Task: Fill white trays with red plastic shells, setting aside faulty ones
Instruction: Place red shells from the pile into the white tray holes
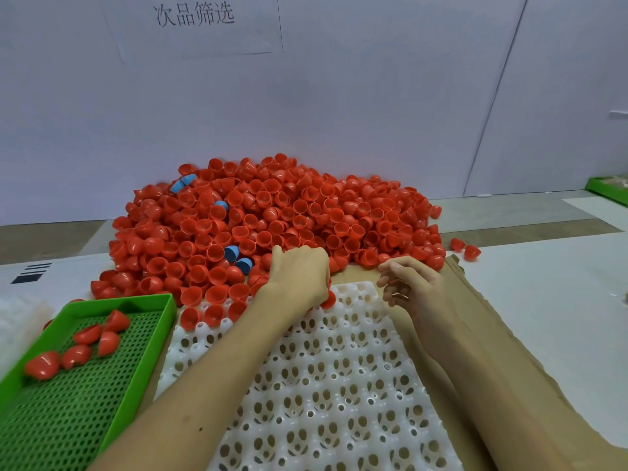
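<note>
A wall sign (195,15) reads "次品筛选"; the left hand (299,277) has its grip curled round a red shell (329,299) at the white tray (339,385) far edge, beside the pile (272,212), while the right hand (414,290) hovers loosely curled, empty.

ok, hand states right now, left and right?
Left hand: grips a red shell at the far edge of the tray.
Right hand: open, fingers loosely curled, holding nothing.
</note>
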